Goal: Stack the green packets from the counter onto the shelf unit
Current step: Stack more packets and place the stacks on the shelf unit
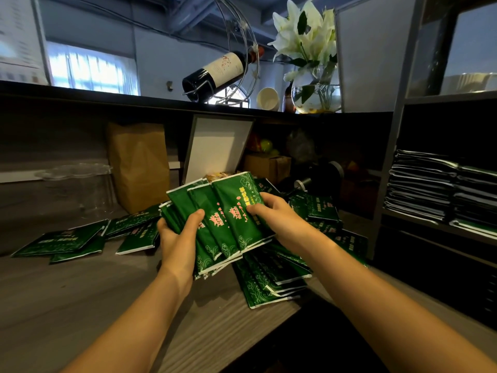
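Several green packets sit fanned between the hands, left hand and right hand each gripping an edge, seemingly to square the bundle above the worktop for the shelf unit right of them.

1. The near left of the counter is bare; a hand can slide there.
2. Farther left, loose green packets lie flat in the way.
3. Far back stand clear cups, a brown paper bag and an open white box.
4. A pile of packets covers the counter on the right.
5. In the shelf unit, right, a stack fills the low part; dark room is open above.
6. The left hand and right hand grip a bunch of packets in the middle.
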A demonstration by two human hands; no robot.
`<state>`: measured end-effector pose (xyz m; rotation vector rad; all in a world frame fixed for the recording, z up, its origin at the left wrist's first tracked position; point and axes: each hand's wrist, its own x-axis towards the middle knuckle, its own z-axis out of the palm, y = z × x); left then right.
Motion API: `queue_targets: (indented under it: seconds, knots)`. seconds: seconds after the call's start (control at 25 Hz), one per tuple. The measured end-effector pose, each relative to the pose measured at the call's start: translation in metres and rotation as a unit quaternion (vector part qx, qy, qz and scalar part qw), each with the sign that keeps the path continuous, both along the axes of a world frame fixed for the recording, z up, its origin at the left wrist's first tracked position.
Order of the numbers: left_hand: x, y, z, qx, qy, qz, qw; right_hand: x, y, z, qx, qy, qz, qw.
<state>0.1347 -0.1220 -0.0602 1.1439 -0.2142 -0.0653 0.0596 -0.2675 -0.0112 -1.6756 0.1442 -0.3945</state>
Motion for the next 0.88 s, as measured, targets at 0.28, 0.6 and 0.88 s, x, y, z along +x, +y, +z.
queue_targets:
  seconds: [0.28, 0.6, 0.88]
  knots:
    - [-0.002, 0.008, 0.003, 0.073, -0.076, -0.035, 0.994, 0.010, 0.028, -0.020, 0.090, -0.023, 0.098, 0.991]
    - [0.006, 0.051, 0.018, 0.251, -0.153, -0.151, 0.944, 0.009, 0.046, -0.037, 0.092, -0.023, 0.120, 0.988]
    - [-0.010, 0.068, 0.012, 0.076, -0.018, -0.122, 0.989, 0.007, 0.082, -0.048, 0.037, -0.017, 0.053, 0.998]
